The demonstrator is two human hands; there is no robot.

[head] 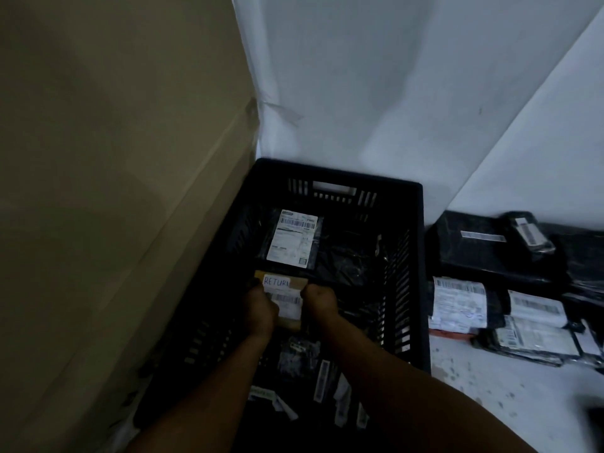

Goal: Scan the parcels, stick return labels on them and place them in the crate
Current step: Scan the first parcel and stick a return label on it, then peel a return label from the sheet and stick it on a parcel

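A small brown parcel (285, 297) with a white label reading "RETUR" and a barcode is inside the black slatted crate (405, 289). My left hand (260, 310) grips its left side and my right hand (318, 300) grips its right side, both reaching down into the crate. Behind it lies a black parcel with a white shipping label (292, 238). More black wrapped parcels with barcode strips lie in the crate's near end, partly hidden by my forearms.
A large cardboard box (114, 191) stands tight against the crate's left. On the floor to the right lies a heap of black parcels with white labels (510, 295). White walls meet in a corner behind the crate.
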